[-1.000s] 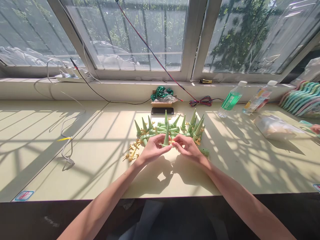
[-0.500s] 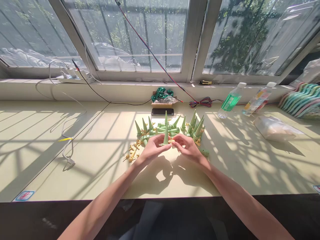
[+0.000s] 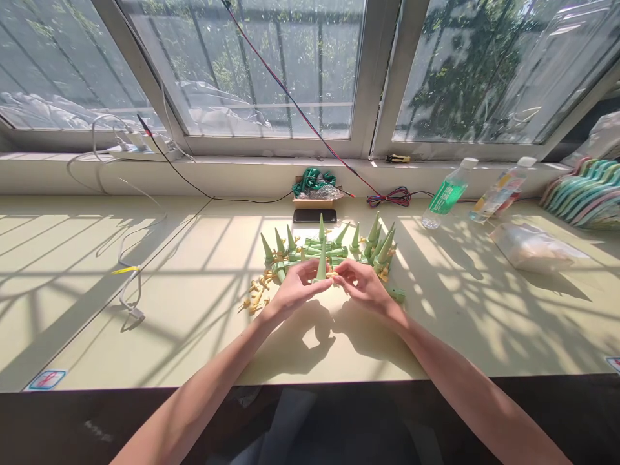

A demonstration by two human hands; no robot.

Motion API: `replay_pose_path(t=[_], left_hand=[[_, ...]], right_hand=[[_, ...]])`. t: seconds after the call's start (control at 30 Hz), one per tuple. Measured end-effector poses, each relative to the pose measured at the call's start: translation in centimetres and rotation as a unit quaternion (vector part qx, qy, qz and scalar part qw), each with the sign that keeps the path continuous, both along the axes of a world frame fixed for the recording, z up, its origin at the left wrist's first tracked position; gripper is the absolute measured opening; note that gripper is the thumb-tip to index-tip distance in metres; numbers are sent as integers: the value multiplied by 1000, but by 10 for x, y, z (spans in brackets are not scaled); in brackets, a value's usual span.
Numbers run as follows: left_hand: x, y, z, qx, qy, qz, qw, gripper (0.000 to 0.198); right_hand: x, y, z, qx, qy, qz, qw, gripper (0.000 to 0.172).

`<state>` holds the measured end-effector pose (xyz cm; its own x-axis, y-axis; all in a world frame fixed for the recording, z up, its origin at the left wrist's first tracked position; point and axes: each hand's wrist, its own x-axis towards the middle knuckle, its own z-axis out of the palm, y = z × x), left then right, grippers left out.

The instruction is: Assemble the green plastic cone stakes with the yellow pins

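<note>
My left hand (image 3: 299,287) is closed round the base of a green cone (image 3: 322,261), which points upward. Beside it, my right hand (image 3: 361,284) pinches a small yellow piece (image 3: 332,274) against the cone's right side. Behind both hands lie several green tubes (image 3: 312,250), with more green cones (image 3: 382,248) standing to the right and a few (image 3: 267,250) to the left. Several small yellow pegs (image 3: 256,297) are heaped left of my left hand. The fingers partly hide the cone's base and the yellow piece.
A black phone (image 3: 314,216) lies behind the parts, before a small box (image 3: 314,188) of green material. Two bottles (image 3: 448,194) and a plastic bag (image 3: 530,248) are at the right. A white cable (image 3: 128,258) crosses the table's left side, and hangers (image 3: 584,194) sit far right.
</note>
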<state>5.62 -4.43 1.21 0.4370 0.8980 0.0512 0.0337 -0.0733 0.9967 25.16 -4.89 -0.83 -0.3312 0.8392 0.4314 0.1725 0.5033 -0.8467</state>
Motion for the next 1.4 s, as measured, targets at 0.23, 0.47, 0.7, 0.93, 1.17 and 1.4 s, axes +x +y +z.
replay_pose_path(t=[0.23, 0.47, 0.7, 0.93, 1.17, 1.4], left_hand=[[-1, 3, -7, 52, 22, 4, 998, 38], [-3, 5, -8, 99, 57, 9, 993, 34], [-4, 6, -9, 105, 49, 6, 993, 35], [-4, 7, -8, 107, 37, -5, 994, 30], [-2, 6, -5, 117, 56, 9, 991, 32], [0, 4, -12, 142, 118, 53, 981, 43]], right_hand=[[1, 0, 2, -6, 0, 9, 1000, 27], [2, 0, 0, -17, -1, 16, 1000, 27], [2, 1, 1, -21, -2, 14, 1000, 27], [3, 1, 1, -14, -11, 16, 1000, 25], [-1, 1, -1, -16, -6, -7, 1000, 26], [-4, 5, 1, 26, -7, -115, 993, 25]])
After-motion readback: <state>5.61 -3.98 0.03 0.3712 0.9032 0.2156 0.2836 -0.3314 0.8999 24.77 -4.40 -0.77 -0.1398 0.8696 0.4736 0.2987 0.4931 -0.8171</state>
